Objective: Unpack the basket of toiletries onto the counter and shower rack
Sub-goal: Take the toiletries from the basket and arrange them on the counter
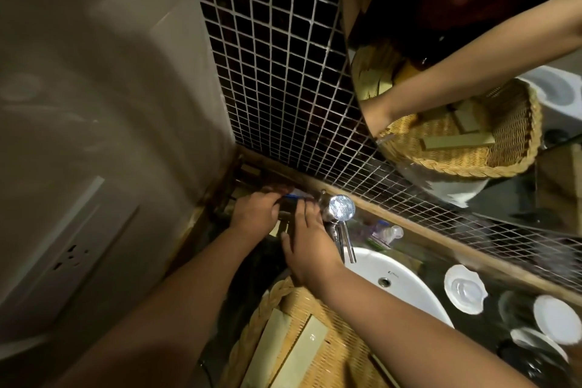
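A woven wicker basket sits at the bottom centre on the dark counter, with flat olive-green toiletry boxes lying in it. Both hands are beyond it, in the back left corner of the counter by the tiled wall. My left hand and my right hand together grip a small dark item with a blue edge; what it is I cannot tell. Their fingers cover most of it. The mirror at the upper right reflects the basket and an arm.
A chrome tap stands just right of my hands above the white sink. A small clear bottle lies behind the sink. White dishes and cups sit at the right. A wall socket is on the left wall.
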Demonstrator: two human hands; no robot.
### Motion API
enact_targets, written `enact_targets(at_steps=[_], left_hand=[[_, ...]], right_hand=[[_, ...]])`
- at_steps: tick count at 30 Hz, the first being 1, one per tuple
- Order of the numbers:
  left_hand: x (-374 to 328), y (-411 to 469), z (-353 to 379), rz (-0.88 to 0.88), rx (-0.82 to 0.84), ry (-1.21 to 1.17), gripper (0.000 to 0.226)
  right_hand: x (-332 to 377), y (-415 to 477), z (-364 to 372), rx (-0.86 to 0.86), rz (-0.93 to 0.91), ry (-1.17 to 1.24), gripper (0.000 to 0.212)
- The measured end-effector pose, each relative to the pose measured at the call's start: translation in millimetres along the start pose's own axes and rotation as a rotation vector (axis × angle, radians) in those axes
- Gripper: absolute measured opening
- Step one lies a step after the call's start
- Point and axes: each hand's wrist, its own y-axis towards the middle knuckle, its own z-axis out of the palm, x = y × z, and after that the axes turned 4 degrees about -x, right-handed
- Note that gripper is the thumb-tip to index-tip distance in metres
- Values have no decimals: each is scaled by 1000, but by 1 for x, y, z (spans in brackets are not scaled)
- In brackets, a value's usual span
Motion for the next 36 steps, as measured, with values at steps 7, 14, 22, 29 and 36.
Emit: enact_targets(at_steps=[7,14,22,29,36], left_hand=[[8,-1,7,37,47,27,46],[15,-7,3,173,87,143,75],[25,-20,12,248,70,112,85],[26,-14,15,231,126,178,98],[15,-14,16,195,180,200,100]], right_hand=[[4,20,1,73,68,-96,80],[13,29,-2,170,104,-162,96],[26,36,2,201,134,-329,112],[23,36,10,200,159,-288,116],[21,36,13,145,191,-99,94]])
